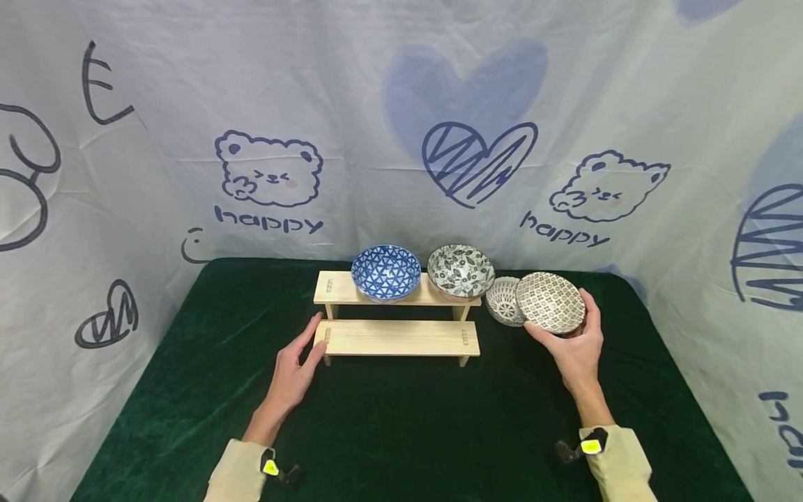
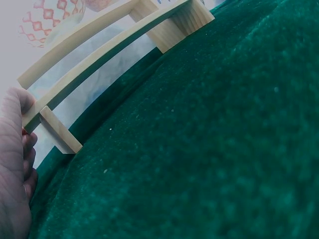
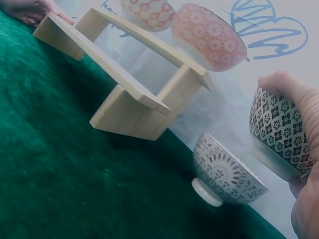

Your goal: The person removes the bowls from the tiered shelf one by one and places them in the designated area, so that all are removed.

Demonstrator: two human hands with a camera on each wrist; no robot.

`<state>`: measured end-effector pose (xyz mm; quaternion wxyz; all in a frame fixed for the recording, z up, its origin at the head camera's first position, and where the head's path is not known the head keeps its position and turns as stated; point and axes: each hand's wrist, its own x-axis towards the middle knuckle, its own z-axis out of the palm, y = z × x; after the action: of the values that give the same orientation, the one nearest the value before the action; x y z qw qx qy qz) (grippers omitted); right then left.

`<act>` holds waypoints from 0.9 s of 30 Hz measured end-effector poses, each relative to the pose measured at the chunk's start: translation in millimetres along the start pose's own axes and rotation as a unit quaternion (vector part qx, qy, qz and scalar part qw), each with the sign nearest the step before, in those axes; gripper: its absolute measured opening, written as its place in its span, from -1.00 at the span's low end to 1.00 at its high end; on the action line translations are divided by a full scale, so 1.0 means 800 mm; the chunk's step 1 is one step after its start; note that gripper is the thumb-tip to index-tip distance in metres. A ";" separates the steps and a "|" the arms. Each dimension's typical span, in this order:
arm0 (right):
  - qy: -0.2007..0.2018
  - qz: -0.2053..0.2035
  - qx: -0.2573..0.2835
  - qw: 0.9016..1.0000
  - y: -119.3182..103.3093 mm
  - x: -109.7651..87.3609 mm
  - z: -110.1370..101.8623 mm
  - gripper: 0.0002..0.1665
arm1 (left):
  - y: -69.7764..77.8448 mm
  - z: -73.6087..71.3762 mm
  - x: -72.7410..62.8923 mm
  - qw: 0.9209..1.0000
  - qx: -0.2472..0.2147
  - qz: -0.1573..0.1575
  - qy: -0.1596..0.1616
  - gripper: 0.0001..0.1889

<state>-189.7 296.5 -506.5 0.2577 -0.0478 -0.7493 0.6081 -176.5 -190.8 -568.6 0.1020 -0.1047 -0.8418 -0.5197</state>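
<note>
My right hand (image 1: pixel 577 348) grips a small bowl with a dark lattice pattern (image 1: pixel 551 302), thumb on the near side and fingers round the right. The right wrist view shows this bowl (image 3: pixel 279 132) raised and tilted, beside a grey-patterned bowl (image 3: pixel 229 172) on the cloth. At the left end of a two-step wooden rack (image 1: pixel 395 338), my left hand (image 1: pixel 293 369) holds the lower board between thumb and fingers. On the upper step stand a blue triangle-patterned bowl (image 1: pixel 385 273) and a leaf-patterned bowl (image 1: pixel 461 272).
A dark green velvet cloth (image 1: pixel 401 425) covers the table. Behind and at the sides hangs a pale curtain (image 1: pixel 376 104) with blue hearts and bear drawings. The grey-patterned bowl stands close to the rack's right end.
</note>
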 end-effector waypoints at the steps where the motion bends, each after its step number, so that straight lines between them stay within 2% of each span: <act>1: 0.003 0.001 0.000 1.000 0.001 0.002 -0.001 0.32 | 0.000 0.000 0.000 1.000 -0.001 0.001 -0.001 -0.40; 16: 0.049 0.007 -0.009 0.999 0.021 0.019 -0.019 0.25 | -0.001 0.000 0.000 1.000 0.003 0.006 0.005 -0.41; 27: 0.077 0.042 -0.038 0.995 0.038 0.031 -0.032 0.26 | 0.000 0.001 0.000 1.000 0.001 -0.005 0.004 -0.41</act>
<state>-207.4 336.4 -523.8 0.2870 -0.1358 -0.7468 0.5843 -176.4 -190.2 -568.6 0.1025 -0.0987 -0.8423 -0.5200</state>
